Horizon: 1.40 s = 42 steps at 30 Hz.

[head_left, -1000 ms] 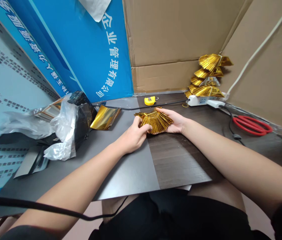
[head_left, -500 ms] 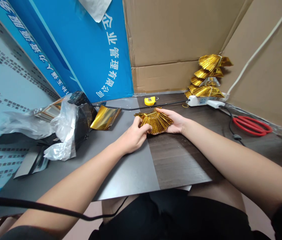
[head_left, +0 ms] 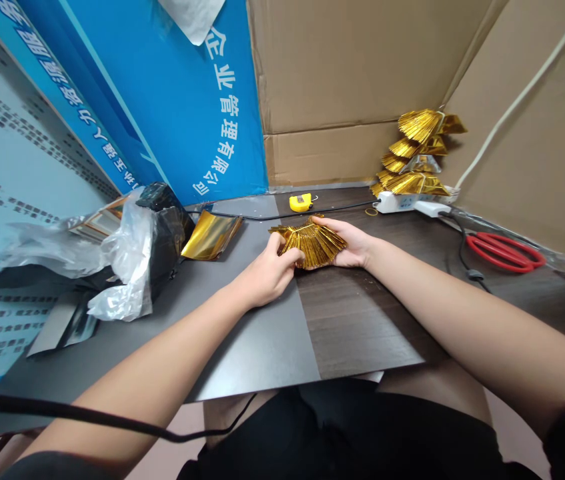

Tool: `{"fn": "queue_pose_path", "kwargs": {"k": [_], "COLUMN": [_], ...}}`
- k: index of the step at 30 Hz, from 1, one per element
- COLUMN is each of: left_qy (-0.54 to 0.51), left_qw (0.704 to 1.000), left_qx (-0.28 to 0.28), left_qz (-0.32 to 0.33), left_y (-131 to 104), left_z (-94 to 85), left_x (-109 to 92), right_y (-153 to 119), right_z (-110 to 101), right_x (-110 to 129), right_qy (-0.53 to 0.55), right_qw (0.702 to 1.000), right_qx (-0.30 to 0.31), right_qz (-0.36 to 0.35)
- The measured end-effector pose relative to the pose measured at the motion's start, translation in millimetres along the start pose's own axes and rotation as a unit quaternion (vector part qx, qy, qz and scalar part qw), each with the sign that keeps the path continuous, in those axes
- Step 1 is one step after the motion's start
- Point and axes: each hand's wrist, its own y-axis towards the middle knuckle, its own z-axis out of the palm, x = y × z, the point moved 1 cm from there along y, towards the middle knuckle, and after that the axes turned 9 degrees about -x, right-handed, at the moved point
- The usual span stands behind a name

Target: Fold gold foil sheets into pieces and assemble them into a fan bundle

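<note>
A pleated gold foil fan [head_left: 316, 245] is held between both hands above the table. My left hand [head_left: 276, 270] grips its left end, with thumb and fingers bent around the folds. On the other side, my right hand [head_left: 352, 243] holds the right end, its thumb on the upper edge and the other fingers mostly hidden beneath. The folds spread toward me and draw together near the top. Flat gold sheets [head_left: 211, 236] lie to the left of my left hand.
Fanned gold bundles [head_left: 419, 127] are stacked by a white power strip [head_left: 397, 202] at the back right. A yellow tape measure [head_left: 301, 202], red coiled cable [head_left: 505, 253] and crumpled plastic bag [head_left: 129, 257] lie around. Cardboard [head_left: 327, 80] stands behind.
</note>
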Motion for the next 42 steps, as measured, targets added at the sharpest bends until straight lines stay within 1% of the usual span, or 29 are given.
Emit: {"fn": "queue_pose_path", "kwargs": {"k": [4,9,16,31,42], "left_qy": [-0.004,-0.016,-0.019,-0.009,0.013], "left_qw": [1.000,1.000,0.999,0.999,0.999], "left_qx": [-0.004,-0.014,-0.023,-0.033,-0.038], "left_qz": [0.001,-0.013,-0.013,-0.008,-0.016], "left_y": [0.6,1.0,0.8,1.3,1.9], "left_z": [-0.5,-2.2,-3.8,-1.9,-1.1], "left_x": [-0.7,-3.2,-7.4,-6.2,-6.8], "right_y": [0.2,-0.9,-0.3,0.6,-1.4], "right_z": [0.4,1.5,0.8,-0.4,5.6], "right_x": [-0.3,-1.1,-0.9,-1.6,-2.2], "right_qy": [-0.003,-0.009,-0.007,-0.008,-0.008], "right_qw": [1.000,1.000,1.000,1.000,1.000], "right_qx": [-0.001,-0.003,0.008,0.017,-0.001], "right_qz": [-0.003,-0.005,-0.003,-0.007,-0.013]}}
